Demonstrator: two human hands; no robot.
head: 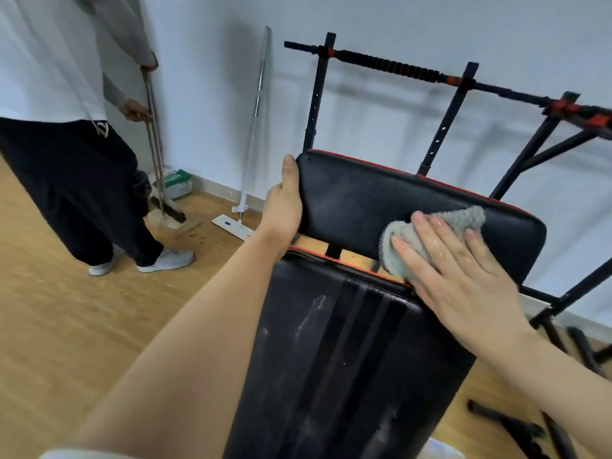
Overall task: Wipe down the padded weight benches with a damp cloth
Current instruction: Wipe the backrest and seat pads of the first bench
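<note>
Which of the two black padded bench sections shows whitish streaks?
The long near black pad, closest to the camera. The shorter, red-trimmed far pad, where the right hand presses the grey knitted cloth, shows none.

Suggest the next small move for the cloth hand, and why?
Probably sweep the right hand and grey cloth leftward across the upper pad, toward the left hand gripping its left edge. The cloth lies at the pad's lower right, so most of that face seems left to wipe.

Left hand (284, 207) gripping, thumb upright, right hand (457, 270) flat, fingers spread, pressing
</note>
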